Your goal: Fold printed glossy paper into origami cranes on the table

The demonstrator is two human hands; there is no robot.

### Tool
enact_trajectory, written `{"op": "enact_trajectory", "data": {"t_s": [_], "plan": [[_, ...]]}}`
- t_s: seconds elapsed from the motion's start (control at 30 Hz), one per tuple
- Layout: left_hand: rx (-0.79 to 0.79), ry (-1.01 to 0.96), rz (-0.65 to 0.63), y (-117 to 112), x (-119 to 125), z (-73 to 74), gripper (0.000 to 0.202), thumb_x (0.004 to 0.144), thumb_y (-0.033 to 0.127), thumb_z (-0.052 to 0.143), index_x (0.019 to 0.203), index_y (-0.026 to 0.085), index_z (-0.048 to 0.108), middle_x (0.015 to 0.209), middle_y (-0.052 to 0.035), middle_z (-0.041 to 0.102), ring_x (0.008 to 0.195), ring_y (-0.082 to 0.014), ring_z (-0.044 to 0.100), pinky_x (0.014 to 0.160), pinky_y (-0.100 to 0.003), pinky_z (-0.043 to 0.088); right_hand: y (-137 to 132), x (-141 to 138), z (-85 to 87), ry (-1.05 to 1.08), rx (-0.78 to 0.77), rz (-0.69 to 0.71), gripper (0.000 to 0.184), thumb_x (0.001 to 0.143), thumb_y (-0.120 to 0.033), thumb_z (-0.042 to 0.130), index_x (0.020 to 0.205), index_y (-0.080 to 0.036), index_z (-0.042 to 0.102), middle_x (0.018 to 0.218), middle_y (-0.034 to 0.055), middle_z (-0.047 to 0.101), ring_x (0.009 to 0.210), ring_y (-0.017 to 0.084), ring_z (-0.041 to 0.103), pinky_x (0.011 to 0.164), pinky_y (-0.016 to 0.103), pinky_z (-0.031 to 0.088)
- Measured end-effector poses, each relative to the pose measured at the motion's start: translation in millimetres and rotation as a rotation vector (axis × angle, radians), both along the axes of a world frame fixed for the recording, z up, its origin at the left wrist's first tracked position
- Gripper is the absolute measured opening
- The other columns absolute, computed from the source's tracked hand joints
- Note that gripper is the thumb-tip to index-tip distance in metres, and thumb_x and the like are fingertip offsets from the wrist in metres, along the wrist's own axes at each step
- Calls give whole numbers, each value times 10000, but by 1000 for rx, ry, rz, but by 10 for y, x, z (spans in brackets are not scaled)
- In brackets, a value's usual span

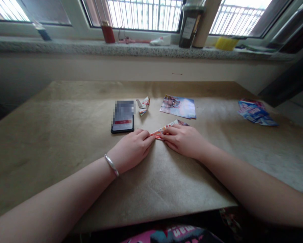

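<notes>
At the frame's centre, your left grip (132,147) and right grip (184,140) both hold the paper strip (158,132) on the bench (161,189).

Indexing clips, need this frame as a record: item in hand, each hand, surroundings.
item: narrow orange-and-white folded printed-paper strip, on tan table
left: left hand, silver metal bangle on wrist, fingers at strip's left end
right: right hand, fingers over strip's middle
grip: pinch or press, unclear
beyond_hands: black-edged rectangular phone, small white-and-orange folded-paper figure, pale-blue printed rectangular sheets
far_right: overlapping blue-and-pink printed pieces, material unclear
</notes>
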State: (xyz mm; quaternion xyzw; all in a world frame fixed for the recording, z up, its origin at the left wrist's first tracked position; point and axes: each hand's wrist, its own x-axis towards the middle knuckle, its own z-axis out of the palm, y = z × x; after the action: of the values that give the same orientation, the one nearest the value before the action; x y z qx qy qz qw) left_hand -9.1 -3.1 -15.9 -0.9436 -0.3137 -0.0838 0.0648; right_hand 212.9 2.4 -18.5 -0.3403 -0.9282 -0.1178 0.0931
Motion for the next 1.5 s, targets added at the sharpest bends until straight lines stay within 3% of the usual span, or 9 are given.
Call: {"op": "enact_trajectory", "data": {"t_s": [0.2,0.4,0.7,0.83,1.17,1.3,1.5], "plan": [[-5,20,50,-38,31,17,256,890,175,464,1096,123,607,930,-101,583,879,-212,531,824,-362,496,-16,-26,8,-13,-7,-18,301,938,-274,423,1072,-206,684,1028,80,675,876,197,583,726,319,441],[-12,58,106,-62,45,84,253,880,202,472,1074,144,623,900,-91,588,838,-218,541,757,-360,504,-24,-29,10,-41,1,-37,306,940,-279,416,1083,-210,677,1043,78,671,882,202,586,702,315,448],[6,93,182,-84,42,106,208,876,217,468,929,151,658,859,-85,607,803,-212,568,729,-348,503,-24,-12,4,-13,-6,-22,279,926,-258,451,1082,-206,676,1018,87,675,891,206,590,724,317,449],[-24,74,177,-72,13,116,247,891,234,451,983,159,667,881,-79,615,804,-220,574,728,-366,513,-25,-14,10,-15,1,-13,278,926,-262,453,1079,-204,678,1014,90,676,877,201,585,722,312,442],[-77,16,205,6,-69,69,230,887,192,448,921,137,669,848,-81,606,812,-208,571,792,-356,505,-22,15,-3,-55,24,3,299,942,-270,419,1104,-212,663,1027,68,677,889,201,577,712,314,428],[-38,-41,170,32,-65,27,234,888,199,464,1025,132,641,910,-89,610,852,-214,556,811,-359,499,-7,15,-11,-20,3,-12,301,941,-273,414,1098,-221,664,1052,53,676,901,203,580,747,320,431],[-26,-63,122,32,-73,12,234,894,221,472,1024,156,656,935,-86,621,860,-206,547,780,-341,502,-4,31,-22,27,-25,-24,280,928,-280,440,1070,-215,672,1053,65,674,921,209,574,788,333,431]]}}
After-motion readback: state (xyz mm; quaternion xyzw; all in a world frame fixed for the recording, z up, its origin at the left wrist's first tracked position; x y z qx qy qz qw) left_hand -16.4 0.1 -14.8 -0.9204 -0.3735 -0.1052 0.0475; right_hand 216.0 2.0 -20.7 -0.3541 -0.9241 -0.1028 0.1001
